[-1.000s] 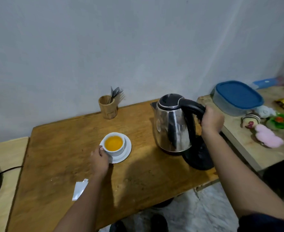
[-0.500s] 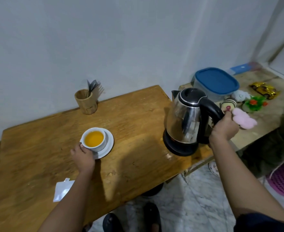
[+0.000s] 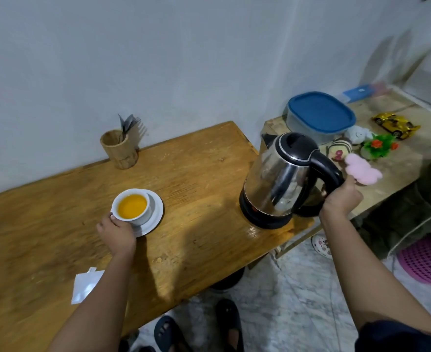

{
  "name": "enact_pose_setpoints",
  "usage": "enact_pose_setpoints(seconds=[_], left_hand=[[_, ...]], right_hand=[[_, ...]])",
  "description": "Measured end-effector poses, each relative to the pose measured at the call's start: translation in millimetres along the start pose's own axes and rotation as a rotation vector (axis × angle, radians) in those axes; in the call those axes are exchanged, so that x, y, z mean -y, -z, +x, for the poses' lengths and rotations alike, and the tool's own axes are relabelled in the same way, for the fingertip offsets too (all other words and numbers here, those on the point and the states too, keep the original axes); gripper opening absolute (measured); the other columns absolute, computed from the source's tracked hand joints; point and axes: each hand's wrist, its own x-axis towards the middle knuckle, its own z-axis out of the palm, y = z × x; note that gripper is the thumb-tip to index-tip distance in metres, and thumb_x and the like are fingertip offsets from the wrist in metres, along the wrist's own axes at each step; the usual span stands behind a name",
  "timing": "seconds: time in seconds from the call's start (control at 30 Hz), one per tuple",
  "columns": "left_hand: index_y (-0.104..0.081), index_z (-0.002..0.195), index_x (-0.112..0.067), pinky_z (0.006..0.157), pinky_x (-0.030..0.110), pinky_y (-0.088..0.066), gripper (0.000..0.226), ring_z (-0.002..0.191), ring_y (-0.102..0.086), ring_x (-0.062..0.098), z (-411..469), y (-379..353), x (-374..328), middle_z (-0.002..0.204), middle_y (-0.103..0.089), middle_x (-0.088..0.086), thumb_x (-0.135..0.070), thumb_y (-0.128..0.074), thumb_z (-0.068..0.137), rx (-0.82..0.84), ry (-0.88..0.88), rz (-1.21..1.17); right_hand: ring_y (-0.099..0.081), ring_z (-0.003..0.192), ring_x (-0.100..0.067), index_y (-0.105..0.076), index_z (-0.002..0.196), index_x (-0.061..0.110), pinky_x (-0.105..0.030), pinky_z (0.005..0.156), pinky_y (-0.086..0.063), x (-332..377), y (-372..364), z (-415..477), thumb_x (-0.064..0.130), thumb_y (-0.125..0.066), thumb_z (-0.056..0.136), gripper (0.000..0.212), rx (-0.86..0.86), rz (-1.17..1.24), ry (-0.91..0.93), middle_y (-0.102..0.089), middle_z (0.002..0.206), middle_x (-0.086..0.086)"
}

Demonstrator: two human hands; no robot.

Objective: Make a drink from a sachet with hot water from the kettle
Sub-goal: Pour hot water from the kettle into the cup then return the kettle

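Observation:
A white cup (image 3: 135, 215) holding orange liquid stands on a white saucer (image 3: 156, 219) on the wooden table (image 3: 196, 174). My left hand (image 3: 116, 232) grips the cup's handle at its near left side. A steel kettle (image 3: 280, 179) with a black lid and handle rests on its black base (image 3: 262, 219) at the table's right edge, tilted a little to the right. My right hand (image 3: 341, 199) is wrapped around the kettle's handle. A torn white sachet (image 3: 83, 288) lies flat near the table's front edge, partly under my left forearm.
A wooden holder (image 3: 120, 149) with forks and spoons stands at the back by the wall. A lower side table (image 3: 399, 171) to the right carries a blue-lidded container (image 3: 321, 115), small toys and a pink plush (image 3: 361, 170). A pink basket (image 3: 425, 262) sits on the marble floor.
The kettle has gone from above the base down onto it at the table's right edge. The view has swung right. My left hand has stayed on the cup.

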Motion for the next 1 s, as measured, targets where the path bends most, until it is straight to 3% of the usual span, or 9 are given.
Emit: enact_pose_setpoints(seconds=[0.3, 0.43, 1.0], left_hand=[[-0.048, 0.124, 0.003, 0.099, 0.046, -0.036, 0.037, 0.118, -0.045, 0.042, -3, 3, -4, 0.133, -0.043, 0.026, -0.016, -0.030, 0.098, 0.014, 0.014, -0.009], [-0.048, 0.124, 0.003, 0.100, 0.047, -0.036, 0.037, 0.118, -0.044, 0.043, -3, 6, -5, 0.134, -0.042, 0.027, -0.016, -0.030, 0.098, 0.031, 0.023, -0.016], [-0.048, 0.123, 0.001, 0.100, 0.047, -0.037, 0.036, 0.117, -0.046, 0.042, -2, 5, -3, 0.135, -0.040, 0.024, -0.018, -0.030, 0.099, 0.036, 0.052, -0.019]], right_hand=[[-0.038, 0.053, -0.011, -0.041, 0.054, 0.021, -0.020, 0.044, -0.031, -4, 8, 6, 0.018, -0.046, 0.087, 0.033, 0.024, -0.066, 0.051, -0.040, 0.058, 0.001], [-0.041, 0.048, -0.005, -0.042, 0.056, 0.020, -0.012, 0.037, -0.032, -2, 8, 4, 0.017, -0.044, 0.089, 0.033, 0.066, -0.063, 0.061, -0.043, 0.059, 0.001], [-0.039, 0.054, -0.011, -0.040, 0.056, 0.021, -0.017, 0.042, -0.032, -9, 18, 17, 0.018, -0.043, 0.089, 0.033, 0.073, -0.130, 0.074, -0.040, 0.059, 0.000]])
